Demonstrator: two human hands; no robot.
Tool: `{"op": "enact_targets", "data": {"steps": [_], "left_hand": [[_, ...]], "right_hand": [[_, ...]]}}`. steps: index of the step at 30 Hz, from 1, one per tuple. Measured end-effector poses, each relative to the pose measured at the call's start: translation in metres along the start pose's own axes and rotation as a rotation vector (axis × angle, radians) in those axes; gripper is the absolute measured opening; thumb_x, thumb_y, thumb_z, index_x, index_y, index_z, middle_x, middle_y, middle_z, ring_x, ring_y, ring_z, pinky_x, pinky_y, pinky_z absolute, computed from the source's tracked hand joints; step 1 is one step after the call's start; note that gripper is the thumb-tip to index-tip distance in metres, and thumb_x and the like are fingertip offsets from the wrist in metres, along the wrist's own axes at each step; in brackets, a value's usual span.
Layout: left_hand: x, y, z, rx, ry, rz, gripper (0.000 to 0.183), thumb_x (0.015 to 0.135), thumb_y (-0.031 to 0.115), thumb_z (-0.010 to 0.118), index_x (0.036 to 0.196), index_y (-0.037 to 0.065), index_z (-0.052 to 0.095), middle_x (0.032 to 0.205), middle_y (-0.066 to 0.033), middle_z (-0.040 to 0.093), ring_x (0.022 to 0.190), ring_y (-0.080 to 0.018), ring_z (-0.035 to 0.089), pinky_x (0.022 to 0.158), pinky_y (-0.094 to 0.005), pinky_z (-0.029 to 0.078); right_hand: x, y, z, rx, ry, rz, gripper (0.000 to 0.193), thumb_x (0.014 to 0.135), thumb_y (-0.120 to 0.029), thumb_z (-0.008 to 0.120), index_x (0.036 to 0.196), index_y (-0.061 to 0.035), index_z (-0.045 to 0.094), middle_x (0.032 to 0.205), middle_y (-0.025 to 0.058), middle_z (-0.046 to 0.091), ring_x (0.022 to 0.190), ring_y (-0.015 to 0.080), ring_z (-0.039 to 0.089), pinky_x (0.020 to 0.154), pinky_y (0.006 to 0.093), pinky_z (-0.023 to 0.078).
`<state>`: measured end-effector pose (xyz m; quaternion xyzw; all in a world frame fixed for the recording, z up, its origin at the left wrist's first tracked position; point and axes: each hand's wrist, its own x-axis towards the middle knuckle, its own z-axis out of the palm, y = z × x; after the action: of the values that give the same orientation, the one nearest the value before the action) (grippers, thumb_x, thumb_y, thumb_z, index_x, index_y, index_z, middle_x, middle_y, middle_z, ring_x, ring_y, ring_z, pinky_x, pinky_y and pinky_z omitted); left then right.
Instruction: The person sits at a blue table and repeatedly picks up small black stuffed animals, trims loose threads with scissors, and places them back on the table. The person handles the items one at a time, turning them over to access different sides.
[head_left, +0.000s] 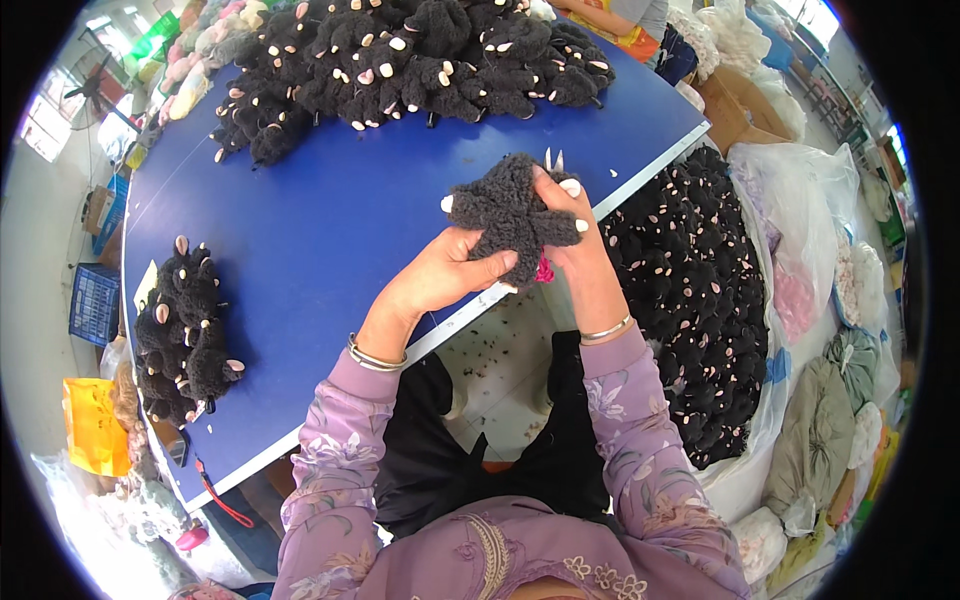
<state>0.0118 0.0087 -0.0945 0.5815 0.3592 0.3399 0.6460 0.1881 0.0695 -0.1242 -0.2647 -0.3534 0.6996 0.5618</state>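
A dark grey-black fuzzy plush toy [505, 210] with pale paw tips is held up over the table's near edge between my two hands. My left hand [440, 275] grips its lower left part, thumb lying across the front. On the other side my right hand [575, 225] is closed around the toy's right part, thumb on top. Two pointed metal tips, like those of small scissors [554, 160], stick out beyond my right hand; their handles are hidden. A bit of bright pink material [544, 268] shows beneath the toy, beside my right palm.
A big heap of black plush toys [400, 65] covers the far side of the blue table [330, 220]. A smaller pile [185, 335] sits at the left. At my right stands a large white-lined sack [690, 310] full of similar black pieces. A person [630, 25] is at the far edge.
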Motion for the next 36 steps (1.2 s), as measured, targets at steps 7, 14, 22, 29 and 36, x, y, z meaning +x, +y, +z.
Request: {"op": "enact_targets", "data": {"steps": [7,14,22,29,36], "left_hand": [[0.005,-0.002,-0.007,0.059,-0.084,-0.046,0.024,0.092,0.024,0.063,0.101,0.002,0.061,0.080,0.0040,0.056,0.068,-0.0061,0.050,0.063,-0.0221,0.045],[0.014,-0.016,-0.003,-0.072,0.234,0.176,0.031,0.090,0.019,0.064,0.114,0.000,0.055,0.095,-0.0009,0.061,0.082,-0.0076,0.056,0.074,-0.0242,0.048],[0.017,-0.012,-0.007,0.020,0.572,0.126,0.021,0.088,0.010,0.064,0.102,-0.002,0.055,0.085,-0.0071,0.064,0.073,-0.0085,0.061,0.063,-0.0234,0.051],[0.019,-0.026,-0.008,0.170,0.517,0.245,0.018,0.084,0.008,0.066,0.096,0.000,0.055,0.080,-0.0004,0.059,0.071,-0.0053,0.054,0.064,-0.0221,0.048],[0.017,-0.020,-0.023,-0.392,0.278,0.336,0.016,0.094,0.021,0.058,0.085,0.008,0.053,0.069,0.0021,0.054,0.057,-0.0042,0.047,0.051,-0.0189,0.037]], "right_hand": [[-0.006,-0.009,-0.008,0.034,-0.065,-0.037,0.024,0.090,-0.015,0.059,0.104,0.0045,0.061,0.095,0.0092,0.066,0.080,0.0168,0.065,0.072,0.0311,0.055],[-0.009,-0.024,-0.021,-0.283,-0.005,0.024,0.024,0.085,-0.011,0.063,0.107,-0.0017,0.060,0.072,-0.0034,0.055,0.048,0.0006,0.041,0.042,0.0178,0.032],[-0.004,-0.023,-0.016,-0.440,0.003,0.026,0.032,0.088,-0.019,0.064,0.112,0.0012,0.058,0.067,-0.0058,0.046,0.049,0.0008,0.035,0.042,0.0180,0.026],[-0.003,-0.008,-0.003,-0.692,-0.092,-0.114,0.032,0.086,-0.022,0.066,0.101,0.0058,0.063,0.085,0.0026,0.063,0.076,0.0084,0.055,0.067,0.0231,0.047],[-0.003,-0.012,-0.005,-0.264,-0.047,-0.095,0.023,0.091,-0.017,0.059,0.102,0.0031,0.063,0.092,0.0048,0.065,0.078,0.0099,0.060,0.070,0.0254,0.049]]}}
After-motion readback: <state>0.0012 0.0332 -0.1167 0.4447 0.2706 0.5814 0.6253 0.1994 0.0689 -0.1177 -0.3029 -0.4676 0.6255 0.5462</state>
